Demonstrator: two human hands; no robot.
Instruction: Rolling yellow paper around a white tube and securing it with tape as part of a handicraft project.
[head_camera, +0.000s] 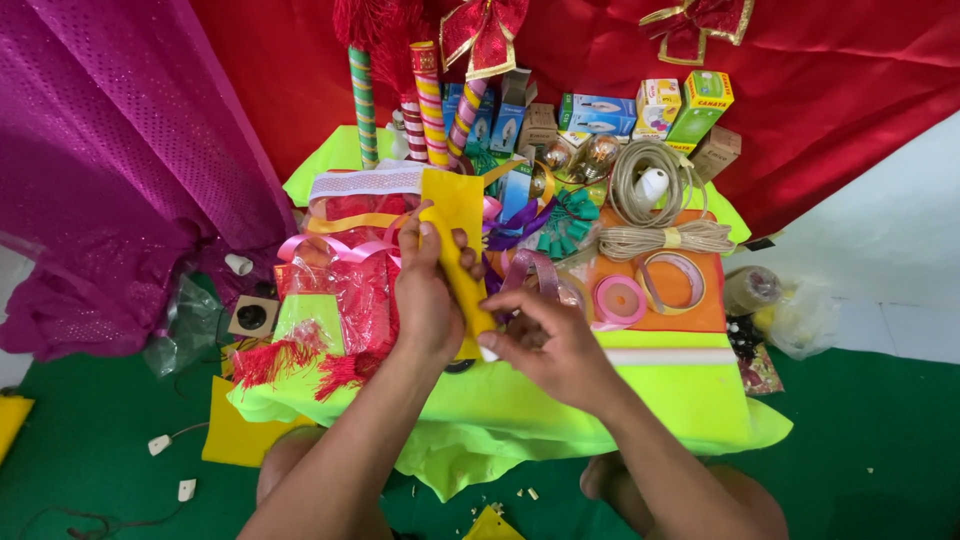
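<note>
Yellow felt strip (455, 235) pinched between both hands' fingers (432, 232).

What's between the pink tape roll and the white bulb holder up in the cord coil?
In the head view, the tied cord bundle lies between the pink tape roll and the bulb holder.

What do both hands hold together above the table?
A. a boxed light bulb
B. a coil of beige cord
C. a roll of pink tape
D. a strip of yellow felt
D: the left hand grips the yellow felt strip along its middle and the right hand pinches its lower end, while the coil of beige cord and the roll of pink tape lie untouched on the table.
</note>
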